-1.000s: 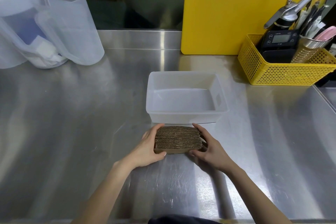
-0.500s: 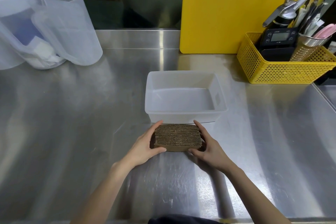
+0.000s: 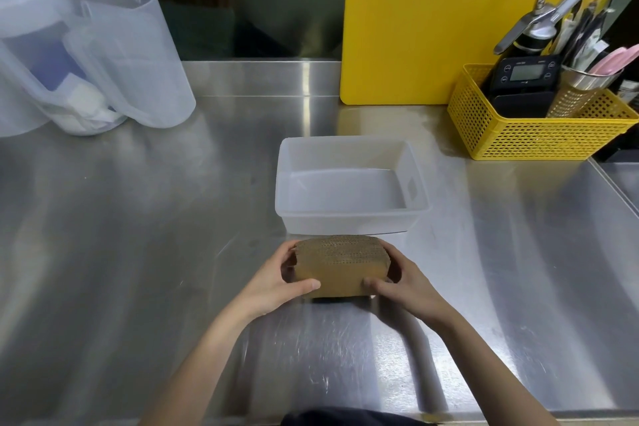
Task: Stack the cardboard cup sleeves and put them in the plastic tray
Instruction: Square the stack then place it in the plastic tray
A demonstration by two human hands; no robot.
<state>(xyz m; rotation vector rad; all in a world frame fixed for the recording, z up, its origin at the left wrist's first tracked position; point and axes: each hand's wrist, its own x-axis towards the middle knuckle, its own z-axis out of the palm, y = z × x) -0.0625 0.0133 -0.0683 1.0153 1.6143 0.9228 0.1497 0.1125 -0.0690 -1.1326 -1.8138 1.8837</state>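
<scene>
The sleeves [image 3: 340, 264] are clamped between the left hand [image 3: 273, 282] and right hand [image 3: 403, 282]; uneven pressure could fan them before the tray [image 3: 349, 223] is reached.

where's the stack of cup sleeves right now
In the head view, the stack of cup sleeves is held between the left hand and right hand, just in front of the plastic tray.

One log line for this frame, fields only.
phase: lifting stack | left hand: gripping sleeve stack | right hand: gripping stack | plastic tray: empty, behind stack
</scene>
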